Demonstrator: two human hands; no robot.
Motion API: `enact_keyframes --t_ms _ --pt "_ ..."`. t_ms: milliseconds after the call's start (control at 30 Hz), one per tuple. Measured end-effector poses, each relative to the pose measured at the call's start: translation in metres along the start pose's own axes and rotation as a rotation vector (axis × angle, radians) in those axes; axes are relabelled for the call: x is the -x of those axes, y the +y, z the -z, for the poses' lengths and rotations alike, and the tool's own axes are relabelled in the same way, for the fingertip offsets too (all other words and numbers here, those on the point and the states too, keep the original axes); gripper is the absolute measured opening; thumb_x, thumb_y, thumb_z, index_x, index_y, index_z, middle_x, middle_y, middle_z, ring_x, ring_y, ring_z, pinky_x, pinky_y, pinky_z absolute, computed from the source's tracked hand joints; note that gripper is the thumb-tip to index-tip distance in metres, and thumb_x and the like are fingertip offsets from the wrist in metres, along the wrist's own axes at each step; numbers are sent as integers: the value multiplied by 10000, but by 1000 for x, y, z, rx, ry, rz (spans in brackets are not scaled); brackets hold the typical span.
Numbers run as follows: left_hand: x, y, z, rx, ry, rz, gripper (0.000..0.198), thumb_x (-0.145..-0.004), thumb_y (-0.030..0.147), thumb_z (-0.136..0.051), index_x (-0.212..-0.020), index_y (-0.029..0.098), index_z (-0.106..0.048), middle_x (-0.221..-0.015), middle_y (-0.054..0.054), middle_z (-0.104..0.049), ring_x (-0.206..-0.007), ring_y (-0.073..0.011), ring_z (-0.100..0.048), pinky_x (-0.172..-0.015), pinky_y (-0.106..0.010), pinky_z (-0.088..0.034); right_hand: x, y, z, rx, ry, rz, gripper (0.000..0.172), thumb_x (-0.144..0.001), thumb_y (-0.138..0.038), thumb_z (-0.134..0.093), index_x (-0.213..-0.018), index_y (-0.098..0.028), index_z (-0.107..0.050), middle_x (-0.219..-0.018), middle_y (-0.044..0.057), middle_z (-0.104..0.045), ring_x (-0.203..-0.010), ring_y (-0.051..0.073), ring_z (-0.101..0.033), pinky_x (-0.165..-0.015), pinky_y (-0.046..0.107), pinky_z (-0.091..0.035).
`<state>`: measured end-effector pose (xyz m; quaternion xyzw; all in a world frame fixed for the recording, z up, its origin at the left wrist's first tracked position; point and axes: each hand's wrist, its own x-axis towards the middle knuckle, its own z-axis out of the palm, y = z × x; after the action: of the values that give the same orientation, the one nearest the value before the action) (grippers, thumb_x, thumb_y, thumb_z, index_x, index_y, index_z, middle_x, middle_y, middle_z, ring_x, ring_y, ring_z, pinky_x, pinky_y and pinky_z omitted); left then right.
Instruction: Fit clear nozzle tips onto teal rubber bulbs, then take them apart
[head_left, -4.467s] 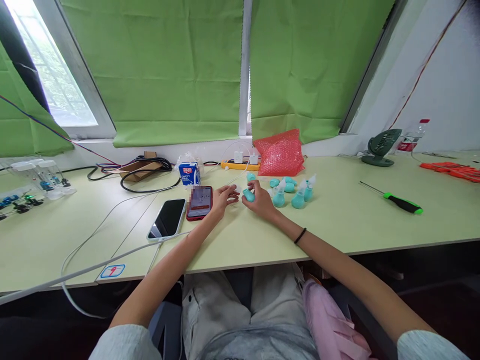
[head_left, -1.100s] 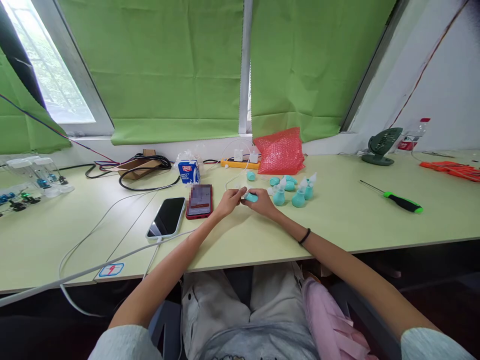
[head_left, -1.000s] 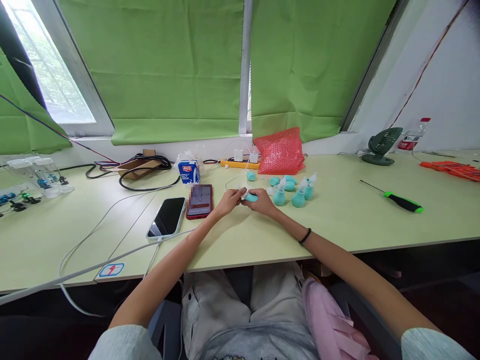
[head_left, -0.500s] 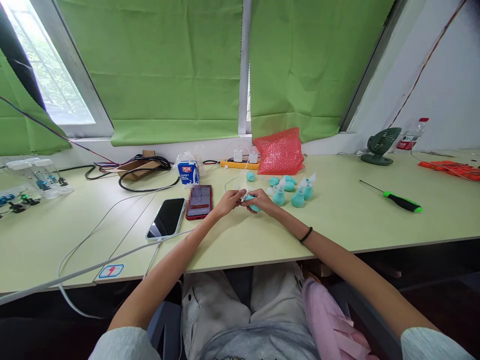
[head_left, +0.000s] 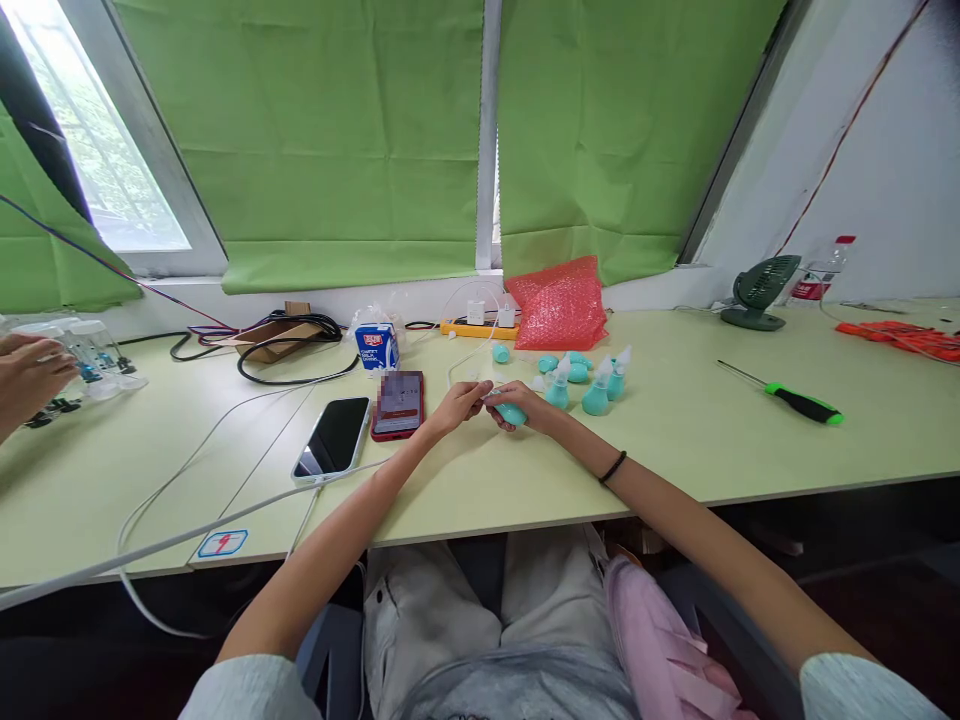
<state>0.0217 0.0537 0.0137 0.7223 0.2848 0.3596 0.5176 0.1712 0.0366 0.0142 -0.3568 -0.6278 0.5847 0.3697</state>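
Observation:
My right hand [head_left: 526,398] is wrapped round a teal squeeze bulb [head_left: 511,413], held on its side just above the table. At the bulb's left end my left hand [head_left: 466,402] is closed in a pinch; the small piece between its fingertips is mostly hidden. Right of my hands stand several bulbs with pale pointed nozzles, among them a nozzled bulb [head_left: 596,398]. Behind these lie several loose teal bulbs [head_left: 578,373], and another teal bulb [head_left: 501,352] sits nearer the power strip.
A black phone [head_left: 333,438] and a red-cased phone [head_left: 397,405] lie left of my hands, with white cables around. Behind are a blue carton [head_left: 377,346], a power strip [head_left: 480,329] and red bubble wrap [head_left: 562,305]. Rightward, a screwdriver [head_left: 802,403]. Another person's hand [head_left: 34,375] reaches toward clear jars.
Another person's hand has entered at the far left. The bulb in my right hand has turned slightly, and more of it shows; my arms have barely moved.

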Motion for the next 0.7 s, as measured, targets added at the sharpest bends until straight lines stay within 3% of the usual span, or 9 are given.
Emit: enact_keyframes --t_ms 233,700 --pt "-1 -1 -3 56 105 -54 353 -751 452 -429 -558 165 -359 -464 65 -305 -368 -25 -192 -374 -200 -114 -2 -3 -2 -118 -42 39 281 -676 -392 -605 -644 -124 -528 -494 3 -536 -391 96 -475 -373 221 -358" --pt "3 0 -4 -34 119 -92 393 -759 489 -413 -557 151 -404 -480 45 -346 -401 -45 -256 -397 -213 -184 1 -4 1 -145 -121 0 267 -702 -376 -580 -663 -118 -524 -486 -6 -512 -405 86 -460 -375 209 -330"
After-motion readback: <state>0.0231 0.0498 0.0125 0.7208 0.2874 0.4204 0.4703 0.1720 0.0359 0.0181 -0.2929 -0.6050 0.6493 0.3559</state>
